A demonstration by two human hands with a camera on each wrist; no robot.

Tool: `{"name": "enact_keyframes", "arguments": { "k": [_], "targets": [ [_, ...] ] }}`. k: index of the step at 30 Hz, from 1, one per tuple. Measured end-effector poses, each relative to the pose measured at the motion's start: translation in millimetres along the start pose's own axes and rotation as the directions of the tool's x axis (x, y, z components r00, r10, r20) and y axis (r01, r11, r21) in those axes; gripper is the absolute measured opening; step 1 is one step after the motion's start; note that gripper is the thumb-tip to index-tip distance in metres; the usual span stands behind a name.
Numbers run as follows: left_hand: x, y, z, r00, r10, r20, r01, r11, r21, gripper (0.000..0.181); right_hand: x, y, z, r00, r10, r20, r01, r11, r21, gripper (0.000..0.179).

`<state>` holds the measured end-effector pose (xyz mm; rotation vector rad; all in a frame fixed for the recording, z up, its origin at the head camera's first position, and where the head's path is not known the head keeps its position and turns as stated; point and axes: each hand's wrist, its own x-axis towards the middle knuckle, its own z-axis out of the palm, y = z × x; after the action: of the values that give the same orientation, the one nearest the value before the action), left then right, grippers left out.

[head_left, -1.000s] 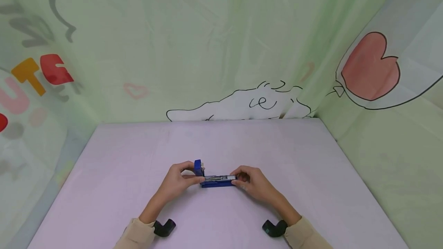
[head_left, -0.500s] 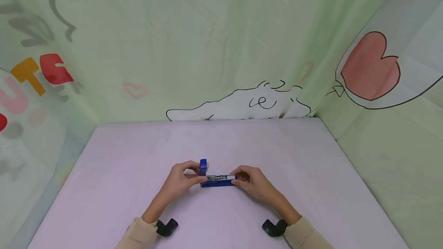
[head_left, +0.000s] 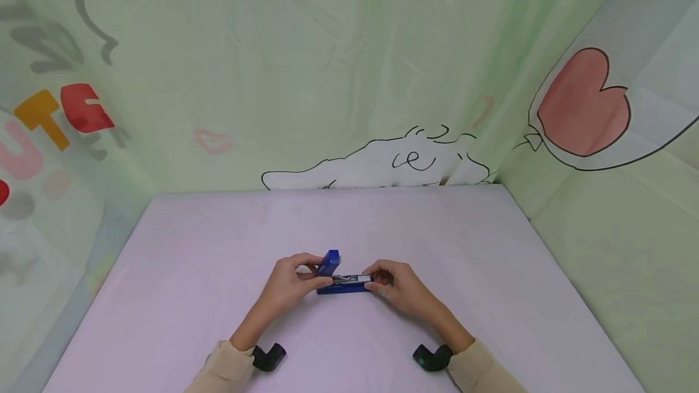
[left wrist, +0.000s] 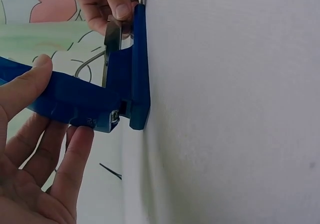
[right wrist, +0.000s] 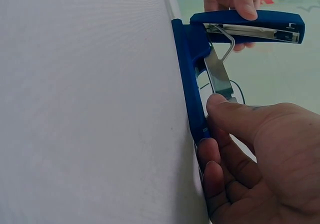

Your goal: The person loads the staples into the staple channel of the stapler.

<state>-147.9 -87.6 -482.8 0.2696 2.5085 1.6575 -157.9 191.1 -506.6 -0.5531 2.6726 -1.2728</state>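
Observation:
A blue stapler (head_left: 349, 288) stands on the table with its top arm (head_left: 329, 263) swung up off the base. My left hand (head_left: 292, 282) grips that raised arm between thumb and fingers, as the left wrist view shows at its blue cover (left wrist: 75, 99). At the other end, my right hand (head_left: 398, 287) pinches the front of the metal staple channel (right wrist: 218, 74), its fingertips right by the blue base (right wrist: 187, 84). A bent wire (right wrist: 230, 44) runs between the channel and the underside of the arm. The front tip of the channel is hidden by the right thumb.
The stapler is on a pale lilac tabletop (head_left: 349, 223). Behind it hangs a light green printed curtain (head_left: 273, 77), with more printed cloth on both sides. Black curved devices (head_left: 269, 357) sit at both wrists, beside beige sleeves.
The stapler's raised arm has tilted to the right, toward the base, with my left hand moving along with it. My right hand has stayed at the front end.

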Motion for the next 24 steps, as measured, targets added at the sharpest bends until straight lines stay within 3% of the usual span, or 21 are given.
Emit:
{"name": "enact_keyframes", "arguments": {
  "k": [15, 24],
  "targets": [
    [2.3, 3.2, 9.9, 0.997, 0.075, -0.029, -0.070, 0.988, 0.140, 0.039, -0.9, 0.9, -0.9, 1.000, -0.012, -0.004, 0.012, 1.000, 0.006, 0.017],
    [2.6, 6.0, 13.4, 0.990, 0.137, -0.033, -0.122, 0.951, 0.285, 0.039, -1.4, 0.7, -2.1, 1.000, -0.022, 0.002, 0.022, 1.000, 0.003, 0.018]
  ]
}}
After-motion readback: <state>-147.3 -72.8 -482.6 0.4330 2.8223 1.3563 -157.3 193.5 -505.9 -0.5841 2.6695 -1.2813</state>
